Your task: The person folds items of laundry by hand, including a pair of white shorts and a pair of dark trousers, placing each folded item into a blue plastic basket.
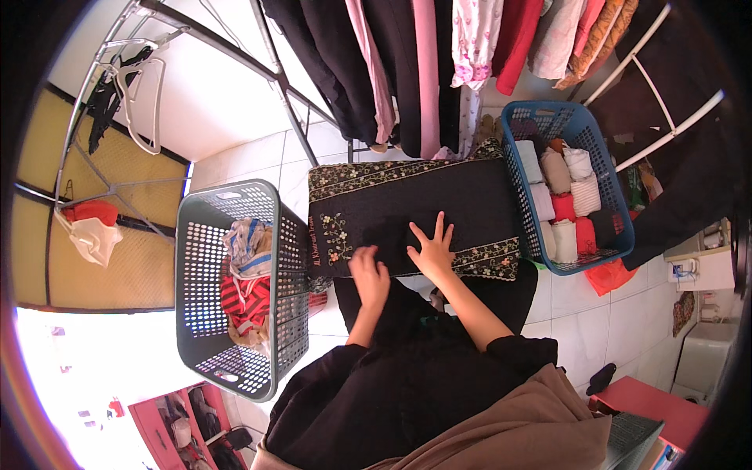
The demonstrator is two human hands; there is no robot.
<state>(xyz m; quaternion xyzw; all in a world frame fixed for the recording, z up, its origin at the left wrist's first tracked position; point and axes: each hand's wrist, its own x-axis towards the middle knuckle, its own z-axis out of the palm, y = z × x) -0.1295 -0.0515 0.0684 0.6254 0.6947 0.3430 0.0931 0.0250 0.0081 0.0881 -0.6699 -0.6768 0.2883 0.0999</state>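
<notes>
Spread out before me is a black cloth (405, 205) with floral embroidered borders, some of it trimmed with light edging. Its left end bears red writing and a small embroidered flower motif. My right hand (435, 249) rests palm down on the cloth near its front edge, fingers spread wide. To the left of it, my left hand (369, 275) is over the front edge with fingers slightly bent and holding nothing; whether it touches the fabric I cannot tell. What supports the cloth is hidden beneath it.
A grey plastic laundry basket (288, 294) with crumpled clothes (249, 282) stands at left. At right, a blue plastic basket (611, 170) holds several rolled garments (564, 205). Clothes (429, 76) hang beyond the cloth. A metal drying rack (282, 79) with hangers (141, 111) stands at upper left.
</notes>
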